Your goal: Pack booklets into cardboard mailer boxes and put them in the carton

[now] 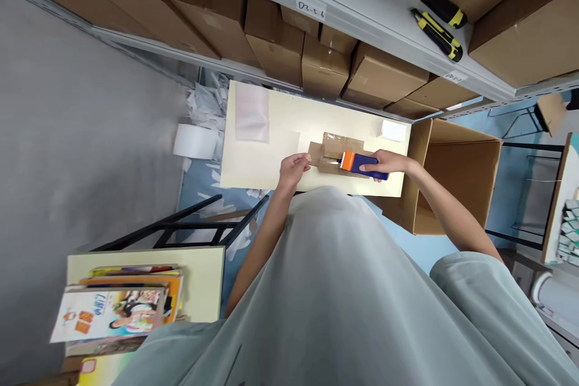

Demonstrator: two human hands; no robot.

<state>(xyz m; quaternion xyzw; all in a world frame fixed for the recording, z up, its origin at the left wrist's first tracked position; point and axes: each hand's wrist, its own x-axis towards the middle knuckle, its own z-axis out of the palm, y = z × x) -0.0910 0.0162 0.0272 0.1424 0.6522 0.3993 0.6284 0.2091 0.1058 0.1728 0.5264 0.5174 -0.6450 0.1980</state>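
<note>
A small brown cardboard box (342, 143) with unfolded flaps lies on the pale tabletop (283, 163), and shiny clear tape covers part of its top. My right hand (382, 163) is closed around a dark blue and orange tape dispenser (357, 166). The dispenser's jagged orange end is over the middle of the box. At the box's left side, my left hand (295, 169) has its fingers pinched at the edge of a cardboard flap (315, 154). Whether the fingertips grip the flap or only touch it is hard to see.
A pinkish plastic sheet (252, 113) and a small white box (392, 130) lie on the table. To the right stands a large open carton (456, 175). Shelves of boxes (323, 66) run along the back, with two utility knives (438, 18) above. Magazines (108, 310) are stacked lower left.
</note>
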